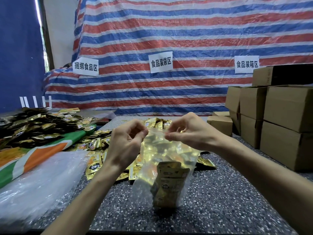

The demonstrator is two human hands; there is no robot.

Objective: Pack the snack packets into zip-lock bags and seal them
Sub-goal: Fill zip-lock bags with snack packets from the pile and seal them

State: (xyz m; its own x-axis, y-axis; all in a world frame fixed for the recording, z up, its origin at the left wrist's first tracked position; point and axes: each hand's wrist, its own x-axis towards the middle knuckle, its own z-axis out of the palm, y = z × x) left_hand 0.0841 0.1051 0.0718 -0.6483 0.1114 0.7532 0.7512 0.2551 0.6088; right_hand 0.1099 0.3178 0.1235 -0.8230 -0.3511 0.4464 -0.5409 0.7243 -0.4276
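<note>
**Room.** A red, blue and white striped tarp covers the rear wall. A blue panel stands at far left. Three white signs with Chinese characters are fixed to the tarp.

**Surface.** A dark speckled table.

**Bag.** The clear zip-lock bag is held upright over the table's front centre. Its top strip spans between both hands.
- Left hand: thumb and forefinger are pinched on the strip's left end, and the other fingers are curled.
- Right hand: thumb and forefinger are pinched on the strip's right part, and the other fingers are curled.
- Several gold packets stand in the bag's lower part.
- Whether the bag's bottom touches the table cannot be told.

**Surroundings.**
- Brown boxes are stacked along the table's right edge.
- Clear film lies at the front left corner.
- A green-and-orange sack lies behind the film, with a heap of dark and gold packets on it.
- A pile of loose gold packets lies mid-table behind the bag. The bag and the left hand partly hide it.
</note>
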